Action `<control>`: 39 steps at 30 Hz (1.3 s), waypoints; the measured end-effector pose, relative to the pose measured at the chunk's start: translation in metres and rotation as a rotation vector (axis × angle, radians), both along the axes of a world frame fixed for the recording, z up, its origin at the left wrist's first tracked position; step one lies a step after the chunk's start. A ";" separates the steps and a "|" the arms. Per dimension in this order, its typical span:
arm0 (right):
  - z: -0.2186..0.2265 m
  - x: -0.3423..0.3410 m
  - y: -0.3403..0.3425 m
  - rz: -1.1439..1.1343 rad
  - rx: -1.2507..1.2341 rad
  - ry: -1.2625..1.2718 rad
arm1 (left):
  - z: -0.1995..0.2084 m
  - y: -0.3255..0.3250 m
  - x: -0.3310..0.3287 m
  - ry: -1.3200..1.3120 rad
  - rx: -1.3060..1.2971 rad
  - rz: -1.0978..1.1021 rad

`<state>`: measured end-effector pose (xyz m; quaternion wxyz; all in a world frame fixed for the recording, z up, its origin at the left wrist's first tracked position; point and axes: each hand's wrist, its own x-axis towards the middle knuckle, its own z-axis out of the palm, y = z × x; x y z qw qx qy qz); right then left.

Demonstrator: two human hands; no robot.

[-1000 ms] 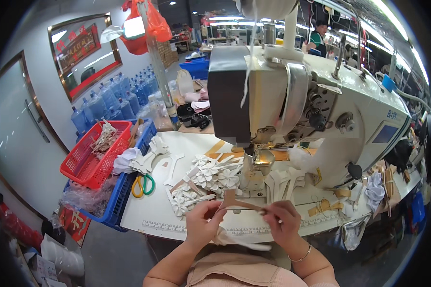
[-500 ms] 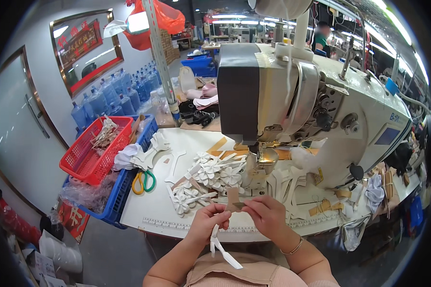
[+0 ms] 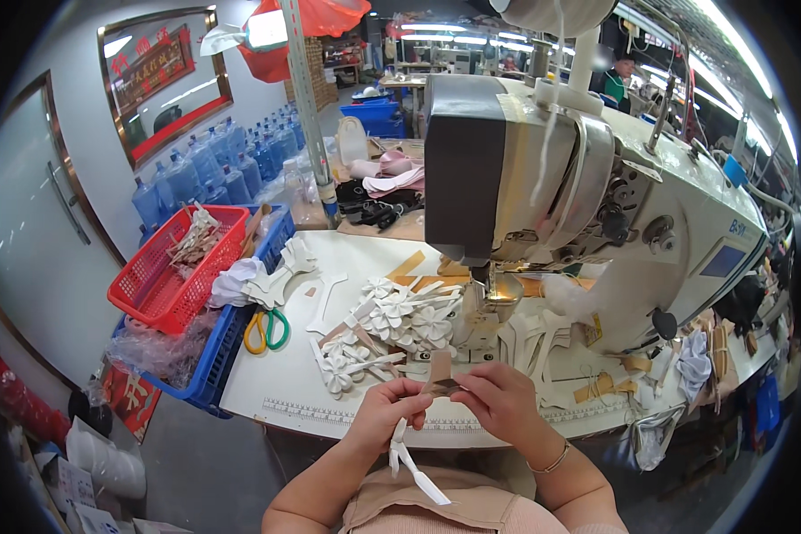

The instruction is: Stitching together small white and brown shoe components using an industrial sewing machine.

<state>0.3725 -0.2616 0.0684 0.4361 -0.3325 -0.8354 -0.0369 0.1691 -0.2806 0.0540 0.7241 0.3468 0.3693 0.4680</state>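
Both my hands meet above the near edge of the sewing table. My left hand is closed on a small beige piece of sheet material, part of which stands up above the fingers. A white strap piece hangs below that same hand, over my lap. My right hand pinches the darker, folded-looking right end of the beige piece; its fingertips partly cover it. Just beyond lies a heap of white flower-shaped strap pieces, left of the sewing machine's needle area.
The large sewing machine fills the right side. White cut pieces lie beneath its arm. Scissors with green and orange handles rest at left, beside a blue crate and a red basket. A ruler strip runs along the front edge.
The view has shifted slightly, so the machine sits a little farther right. The beige piece has turned a little between my fingers; both hands keep their hold.
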 end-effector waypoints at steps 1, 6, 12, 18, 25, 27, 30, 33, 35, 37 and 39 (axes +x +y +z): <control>0.003 0.003 0.001 -0.003 0.000 0.000 | -0.001 0.001 -0.001 0.000 0.000 -0.003; 0.021 0.017 0.018 0.243 -0.059 -0.143 | 0.006 0.012 -0.014 0.200 0.085 -0.232; 0.026 0.020 0.026 0.330 -0.025 -0.042 | 0.017 0.015 -0.014 0.141 0.082 -0.286; 0.011 0.016 0.009 0.151 -0.010 0.030 | 0.012 0.011 -0.014 0.054 0.063 -0.249; 0.003 0.021 -0.001 -0.025 -0.164 0.278 | 0.007 0.007 -0.014 0.035 0.049 -0.217; 0.004 0.020 0.002 -0.017 -0.132 0.267 | 0.006 0.008 -0.012 0.030 0.052 -0.225; 0.010 0.018 0.001 -0.006 -0.106 0.218 | 0.006 0.007 -0.010 0.013 0.056 -0.217; 0.003 0.021 0.003 -0.082 -0.155 0.251 | 0.004 0.008 -0.008 0.026 0.046 -0.224; 0.009 0.015 0.001 -0.060 -0.165 0.276 | 0.002 0.008 -0.010 0.023 0.051 -0.218; 0.004 0.006 0.003 -0.001 -0.205 0.304 | -0.001 0.006 -0.013 0.018 0.041 -0.209; 0.002 0.001 0.002 -0.051 -0.218 0.234 | -0.005 0.003 -0.021 0.059 0.026 -0.237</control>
